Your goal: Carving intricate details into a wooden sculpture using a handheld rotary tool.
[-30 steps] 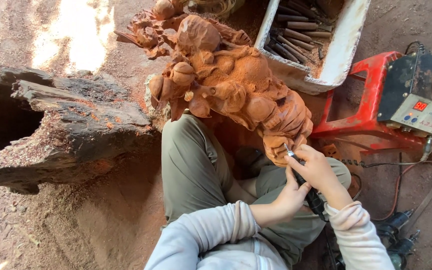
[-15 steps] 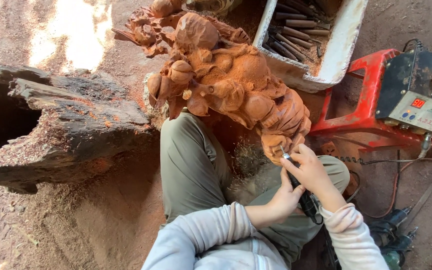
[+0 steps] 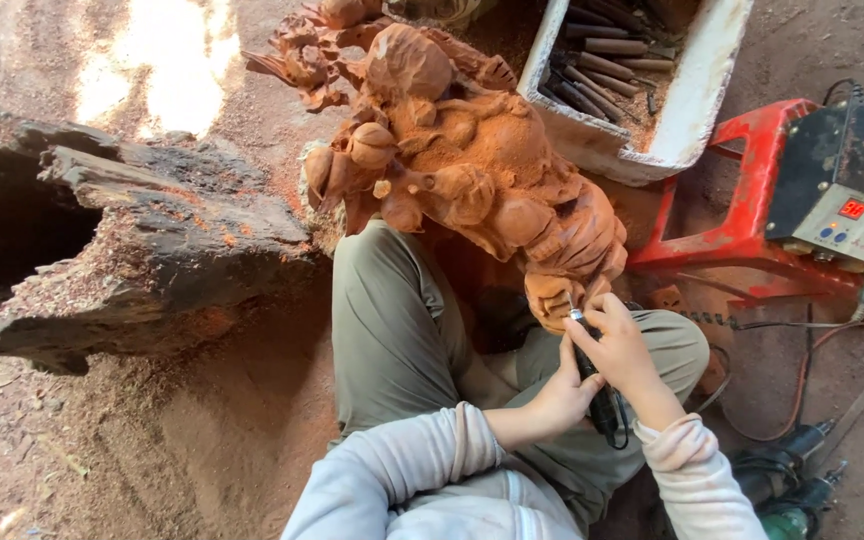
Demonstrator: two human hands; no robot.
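Sawdust lies thick over the dirt floor (image 3: 202,450) where we sit, legs folded, with the big reddish-brown carved wooden sculpture (image 3: 462,170) leaning across our lap and knee. Our right hand (image 3: 622,350) is closed around the slim black pen-shaped rotary carving tool (image 3: 592,375), its metal tip touching the lower end of the carving, just above our thigh. Our left hand (image 3: 562,395) is curled against the tool's body from below, steadying it; both hands grip the same tool.

We judge the sculpture heavy and stiff, yet delicate at its thin projecting knobs and leaf-like edges (the spiky bits at the far end look easiest to snap), so it is best held by the thick rounded masses near the middle. The tool seems light and rigid, gripped like a pen near its nose, its cord trailing by our wrist.

Beside us lies a dark hollow weathered log (image 3: 132,250). Beyond the carving stands a white foam box (image 3: 692,110) of wooden-handled chisels, and to the right a red metal stand (image 3: 752,200) carries a control unit with a small red display (image 3: 852,215).
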